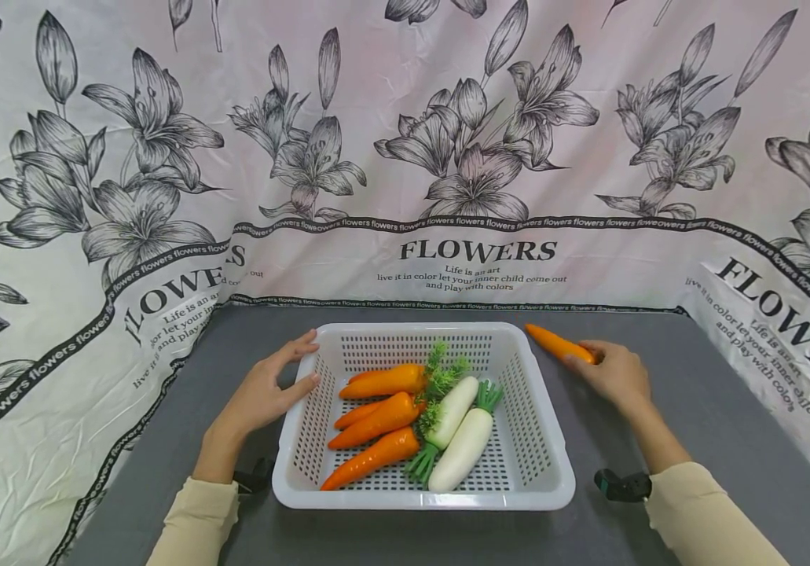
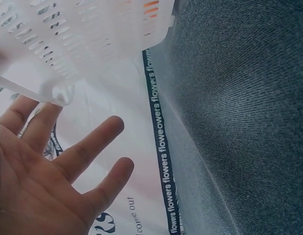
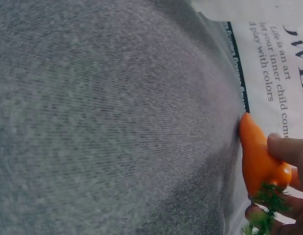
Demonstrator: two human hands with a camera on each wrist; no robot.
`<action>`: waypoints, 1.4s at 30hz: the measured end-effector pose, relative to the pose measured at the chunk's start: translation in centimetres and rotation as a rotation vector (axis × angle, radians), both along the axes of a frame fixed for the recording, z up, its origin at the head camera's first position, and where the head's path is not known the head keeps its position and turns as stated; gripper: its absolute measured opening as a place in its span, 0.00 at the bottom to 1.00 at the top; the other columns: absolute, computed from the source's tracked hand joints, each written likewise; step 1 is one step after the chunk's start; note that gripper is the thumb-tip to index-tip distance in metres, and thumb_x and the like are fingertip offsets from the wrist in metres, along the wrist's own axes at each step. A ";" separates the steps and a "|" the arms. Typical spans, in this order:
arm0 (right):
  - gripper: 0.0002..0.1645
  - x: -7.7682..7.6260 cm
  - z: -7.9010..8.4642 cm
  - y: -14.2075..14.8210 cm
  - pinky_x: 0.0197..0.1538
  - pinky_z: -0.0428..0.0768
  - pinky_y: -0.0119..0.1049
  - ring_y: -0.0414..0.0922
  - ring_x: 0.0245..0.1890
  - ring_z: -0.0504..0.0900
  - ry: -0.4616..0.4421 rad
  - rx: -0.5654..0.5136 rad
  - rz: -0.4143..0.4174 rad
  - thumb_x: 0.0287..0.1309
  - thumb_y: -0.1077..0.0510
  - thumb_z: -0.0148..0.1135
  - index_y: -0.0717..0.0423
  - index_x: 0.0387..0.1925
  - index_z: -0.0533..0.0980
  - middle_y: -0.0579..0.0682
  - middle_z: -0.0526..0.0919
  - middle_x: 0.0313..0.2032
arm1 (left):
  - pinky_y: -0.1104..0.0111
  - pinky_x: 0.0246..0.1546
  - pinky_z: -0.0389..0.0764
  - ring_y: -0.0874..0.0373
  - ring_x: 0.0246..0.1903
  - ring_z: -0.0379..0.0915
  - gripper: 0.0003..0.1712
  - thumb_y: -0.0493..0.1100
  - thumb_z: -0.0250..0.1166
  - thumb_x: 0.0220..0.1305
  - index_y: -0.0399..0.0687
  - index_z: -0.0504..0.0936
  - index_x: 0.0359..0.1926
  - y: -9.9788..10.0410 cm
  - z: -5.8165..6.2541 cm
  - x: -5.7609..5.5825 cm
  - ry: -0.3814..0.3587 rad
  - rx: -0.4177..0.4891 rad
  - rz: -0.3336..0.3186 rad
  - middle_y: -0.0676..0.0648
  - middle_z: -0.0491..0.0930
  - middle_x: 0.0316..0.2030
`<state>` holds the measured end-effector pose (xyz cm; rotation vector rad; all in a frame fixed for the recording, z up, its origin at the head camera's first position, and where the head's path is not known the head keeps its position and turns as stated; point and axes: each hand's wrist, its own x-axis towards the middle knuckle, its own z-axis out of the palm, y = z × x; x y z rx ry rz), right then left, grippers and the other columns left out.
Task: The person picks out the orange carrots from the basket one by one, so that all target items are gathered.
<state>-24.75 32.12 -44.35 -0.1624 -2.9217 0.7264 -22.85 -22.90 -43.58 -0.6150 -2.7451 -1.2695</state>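
My left hand (image 1: 268,387) rests at the left rim of a white plastic basket (image 1: 419,500), its fingers spread and extended. In the left wrist view, fingertips (image 2: 49,108) touch the basket's edge from outside. My right hand (image 1: 617,376) grips an orange carrot (image 1: 556,341) beside the basket's back right corner, its narrow tip pointing toward the basket. Seen from the right wrist, the thumb presses on the thick end and green leaves (image 3: 268,198) stick out there. Inside the basket lie several carrots (image 1: 375,458) on the left and two white radishes (image 1: 463,450) on the right.
A dark grey cloth (image 1: 617,542) covers the table. Behind it and along both sides hangs a white curtain (image 1: 478,271) printed with flowers and lettering. Dark straps (image 1: 622,486) sit at both wrists, near the basket's front corners.
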 end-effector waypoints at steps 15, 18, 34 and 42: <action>0.51 0.4 -0.5 -2.2 0.38 0.81 0.52 0.59 0.41 0.84 -0.137 0.045 0.098 0.64 0.31 0.59 0.67 0.70 0.67 0.72 0.80 0.56 | 0.70 0.40 0.85 0.44 0.66 0.70 0.32 0.56 0.65 0.69 0.56 0.71 0.71 0.1 0.4 0.3 -0.033 0.000 0.005 0.59 0.59 0.78; 0.50 0.4 -0.6 -2.5 0.34 0.80 0.46 0.56 0.37 0.84 -0.133 0.029 0.096 0.64 0.32 0.59 0.67 0.70 0.67 0.71 0.82 0.52 | 0.68 0.42 0.85 0.45 0.65 0.71 0.32 0.56 0.65 0.70 0.54 0.72 0.71 0.1 0.4 0.3 -0.017 -0.008 0.004 0.59 0.59 0.78; 0.51 0.2 -1.0 -2.7 0.31 0.78 0.41 0.54 0.34 0.84 -0.143 0.029 0.076 0.66 0.30 0.55 0.71 0.68 0.68 0.72 0.83 0.51 | 0.60 0.44 0.85 0.46 0.62 0.72 0.31 0.54 0.65 0.71 0.53 0.72 0.71 -0.1 0.3 0.4 0.010 -0.006 -0.017 0.57 0.59 0.78; 0.53 0.2 -0.9 -2.7 0.33 0.79 0.46 0.58 0.38 0.84 -0.157 0.049 0.073 0.66 0.26 0.52 0.70 0.68 0.68 0.72 0.81 0.55 | 0.67 0.40 0.85 0.44 0.62 0.72 0.30 0.53 0.64 0.71 0.53 0.72 0.70 -0.1 0.2 0.3 0.007 0.000 -0.018 0.56 0.59 0.79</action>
